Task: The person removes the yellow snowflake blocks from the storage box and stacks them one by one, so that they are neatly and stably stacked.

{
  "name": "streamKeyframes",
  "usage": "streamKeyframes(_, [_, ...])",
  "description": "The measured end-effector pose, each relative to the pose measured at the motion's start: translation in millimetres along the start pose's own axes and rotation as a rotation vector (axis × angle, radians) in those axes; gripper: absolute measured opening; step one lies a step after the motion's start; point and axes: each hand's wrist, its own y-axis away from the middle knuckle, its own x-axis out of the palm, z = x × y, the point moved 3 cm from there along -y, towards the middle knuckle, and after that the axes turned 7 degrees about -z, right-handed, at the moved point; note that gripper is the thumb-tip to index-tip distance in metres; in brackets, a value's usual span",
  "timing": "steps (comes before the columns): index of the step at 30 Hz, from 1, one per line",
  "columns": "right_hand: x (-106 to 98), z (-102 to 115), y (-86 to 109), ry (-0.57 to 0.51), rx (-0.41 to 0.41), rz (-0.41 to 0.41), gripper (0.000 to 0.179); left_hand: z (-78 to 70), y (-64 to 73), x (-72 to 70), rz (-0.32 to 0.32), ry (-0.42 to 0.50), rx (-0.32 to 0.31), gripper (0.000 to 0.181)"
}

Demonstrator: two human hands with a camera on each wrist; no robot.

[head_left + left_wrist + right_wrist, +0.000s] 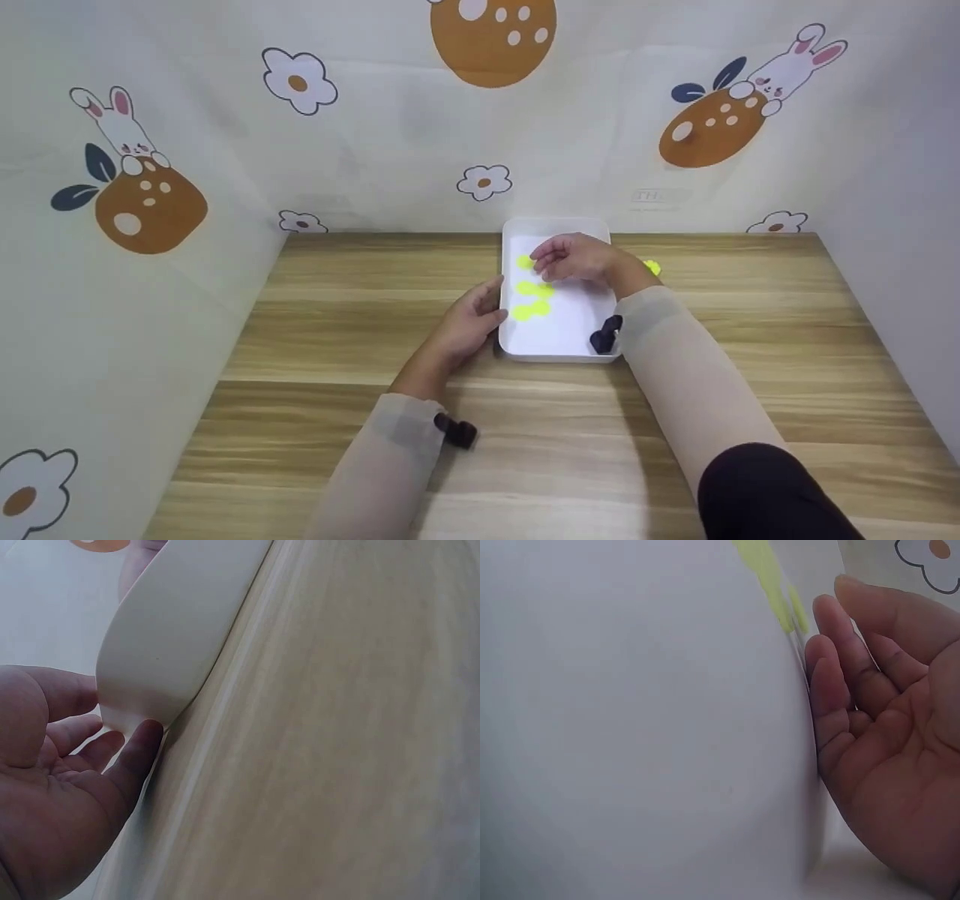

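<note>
A white rectangular tray [571, 319] lies on the wooden table, with several flat bright yellow pieces [534, 307] along its left half. My left hand [469, 319] touches the tray's left wall with thumb and fingertips; the left wrist view shows them against the tray's outer side [172, 622]. Over the upper part of the tray is my right hand [574, 257], its fingers loosely bent beside the top yellow piece [524, 262]. Nothing shows between those fingers in the right wrist view, where a yellow patch [765, 577] lies beyond the fingertips.
Another bright yellow piece [652, 267] is on the table right of the tray, partly behind my right wrist. A printed cloth wall [390, 150] rises at the table's back edge. Black wrist cameras [456, 431] sit on both sleeves.
</note>
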Motion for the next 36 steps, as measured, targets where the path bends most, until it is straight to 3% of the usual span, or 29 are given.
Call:
streamKeyframes(10, [2.4, -1.6, 3.4, 0.148, -0.070, 0.050, 0.045, 2.5, -0.9, -1.4, -0.014, -0.028, -0.014, 0.064])
streamKeyframes(22, [4.4, 0.0, 7.8, 0.333, -0.071, 0.084, 0.047, 0.3, 1.4, -2.6, 0.000, -0.027, -0.015, 0.065])
streamKeyframes(36, [4.7, 1.7, 10.4, 0.345, -0.071, 0.047, 0.042, -1.3, 1.4, -2.1, -0.007, -0.040, -0.047, 0.065])
